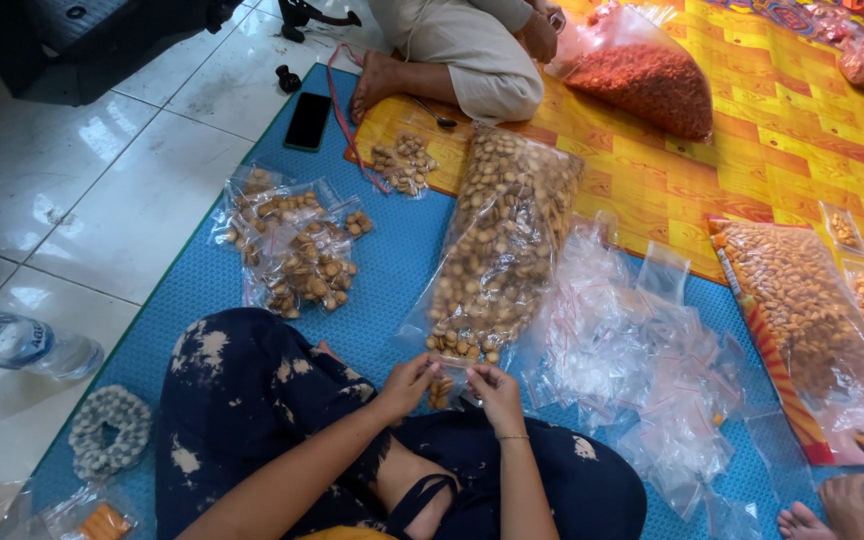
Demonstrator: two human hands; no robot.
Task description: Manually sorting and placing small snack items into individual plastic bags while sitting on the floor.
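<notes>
My left hand [407, 384] and my right hand [497, 392] pinch the two top corners of a small clear bag [444, 389] with a few round tan biscuits in it, held just above my lap. Right beyond it lies a large open clear bag of the same biscuits [500, 245], its mouth toward me. Several small filled bags [297, 250] lie to the left on the blue mat [392, 260]. A heap of empty small clear bags [632, 350] sits to the right of my hands.
Another person sits at the top on an orange mat [752, 130] beside a big bag of red-orange snacks [647, 80]. A big bag of orange snacks [802, 310] lies right. A phone [308, 120], a water bottle [22, 342] and a grey beaded ring [109, 430] lie left.
</notes>
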